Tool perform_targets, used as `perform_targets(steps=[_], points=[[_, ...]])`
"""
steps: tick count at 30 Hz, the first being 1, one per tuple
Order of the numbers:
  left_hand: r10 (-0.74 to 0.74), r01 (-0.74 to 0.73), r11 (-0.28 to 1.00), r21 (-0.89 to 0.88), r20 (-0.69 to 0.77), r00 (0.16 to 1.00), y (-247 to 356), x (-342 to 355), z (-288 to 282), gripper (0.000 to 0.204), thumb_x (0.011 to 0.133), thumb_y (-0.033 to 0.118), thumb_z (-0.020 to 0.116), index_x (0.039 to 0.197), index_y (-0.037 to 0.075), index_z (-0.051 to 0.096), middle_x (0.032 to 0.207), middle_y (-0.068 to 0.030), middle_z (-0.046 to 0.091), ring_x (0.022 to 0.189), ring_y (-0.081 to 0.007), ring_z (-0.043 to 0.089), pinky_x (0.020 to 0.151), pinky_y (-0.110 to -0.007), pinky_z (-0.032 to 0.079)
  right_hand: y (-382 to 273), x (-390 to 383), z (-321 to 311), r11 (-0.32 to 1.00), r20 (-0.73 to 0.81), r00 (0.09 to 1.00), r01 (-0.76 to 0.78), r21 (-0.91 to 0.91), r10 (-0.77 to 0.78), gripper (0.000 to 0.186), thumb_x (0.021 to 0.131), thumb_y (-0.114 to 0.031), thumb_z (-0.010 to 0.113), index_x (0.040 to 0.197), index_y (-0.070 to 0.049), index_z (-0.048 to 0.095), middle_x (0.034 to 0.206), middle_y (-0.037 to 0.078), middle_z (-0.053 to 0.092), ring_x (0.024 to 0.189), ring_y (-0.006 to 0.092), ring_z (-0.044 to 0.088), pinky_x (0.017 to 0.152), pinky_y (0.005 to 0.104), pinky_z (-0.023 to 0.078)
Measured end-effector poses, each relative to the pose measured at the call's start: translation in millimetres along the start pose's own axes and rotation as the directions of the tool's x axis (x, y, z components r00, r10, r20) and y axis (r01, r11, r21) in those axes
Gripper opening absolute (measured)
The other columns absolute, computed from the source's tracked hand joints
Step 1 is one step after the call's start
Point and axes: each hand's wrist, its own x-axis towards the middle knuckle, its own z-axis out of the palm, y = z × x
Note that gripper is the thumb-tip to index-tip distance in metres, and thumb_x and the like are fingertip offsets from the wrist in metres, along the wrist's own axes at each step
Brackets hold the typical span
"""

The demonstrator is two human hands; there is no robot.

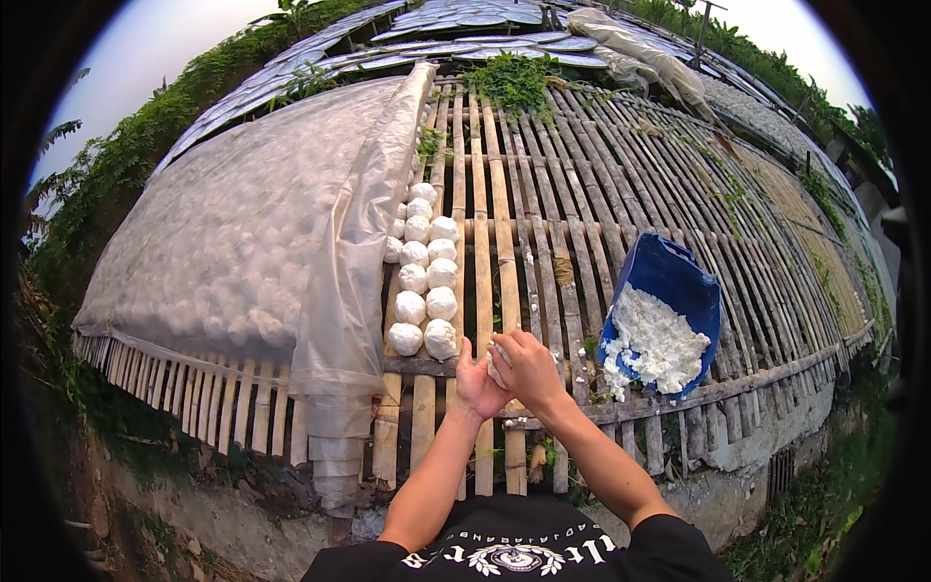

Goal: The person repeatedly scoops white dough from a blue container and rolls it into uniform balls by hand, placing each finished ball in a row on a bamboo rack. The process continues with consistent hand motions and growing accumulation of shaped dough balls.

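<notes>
My left hand (479, 388) is cupped under a lump of white dough (498, 355), and my right hand (529, 369) closes over it from the right. Most of the lump is hidden by my fingers. Just left of my hands, white dough balls (441, 274) stand in rows on the bamboo slats (506, 233), the nearest ones close to my left fingertips. To the right, a blue cut-open plastic container (648, 254) lies tilted on the slats. Loose, crumbly white dough (659, 339) fills its near part and spills a little over the edge.
A translucent plastic sheet (351, 262) covers many round white shapes on the left of the rack. Green leaves (509, 82) lie at the far end, and a bunched sheet (640, 53) lies at the far right. Gaps run between the slats; a concrete ledge (766, 427) borders the near right.
</notes>
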Motion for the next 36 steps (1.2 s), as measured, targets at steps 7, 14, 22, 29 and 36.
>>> perform_targets(steps=[7,14,22,29,36], points=[[0.155,-0.137,0.979,0.153,-0.113,0.981,-13,14,-7,0.065,0.11,0.068,0.044,0.141,0.014,0.059,0.144,-0.0091,0.065,0.13,-0.022,0.066,0.108,-0.041,0.057,2,1,8,0.994,0.024,0.995,0.096,-0.055,-0.094,0.026,0.099,-0.015,0.071,0.117,0.002,0.071,0.115,0.018,0.076,0.107,0.0364,0.074,0.093,0.0458,0.059],[0.306,-0.292,0.948,0.122,-0.107,0.946,-12,11,0,0.058,0.117,0.058,0.034,0.149,0.014,0.055,0.144,-0.0092,0.063,0.131,-0.0262,0.063,0.112,-0.044,0.053,-4,3,10,0.996,-0.041,0.999,0.03,-0.088,-0.034,0.035,0.103,-0.024,0.069,0.123,0.005,0.071,0.129,0.025,0.07,0.117,0.0421,0.069,0.102,0.0496,0.056],[0.056,-0.056,0.998,-0.002,0.02,0.998,4,7,-7,0.061,0.111,0.065,0.046,0.144,0.016,0.06,0.138,-0.0071,0.068,0.124,-0.021,0.068,0.103,-0.04,0.058,4,6,9,0.99,-0.035,0.99,0.135,-0.029,-0.136,0.025,0.104,-0.02,0.068,0.115,0.002,0.073,0.11,0.019,0.076,0.105,0.0395,0.072,0.089,0.0467,0.059],[0.18,-0.175,0.981,0.084,-0.059,0.982,-13,10,8,0.075,0.107,0.076,0.04,0.149,0.016,0.055,0.148,-0.0093,0.061,0.136,-0.0241,0.061,0.11,-0.044,0.055,1,5,21,0.986,-0.175,0.98,0.066,-0.152,-0.093,0.024,0.103,-0.022,0.069,0.111,0.001,0.073,0.105,0.019,0.075,0.104,0.0375,0.072,0.089,0.0455,0.058],[-0.033,0.034,0.999,0.013,-0.014,0.999,14,6,-16,0.068,0.11,0.071,0.038,0.147,0.018,0.058,0.144,-0.0066,0.066,0.134,-0.0268,0.064,0.113,-0.049,0.053,14,11,12,0.992,0.032,0.999,0.023,0.122,-0.027,0.023,0.101,-0.023,0.073,0.104,0.0,0.074,0.1,0.017,0.073,0.097,0.0374,0.072,0.085,0.0466,0.058]])
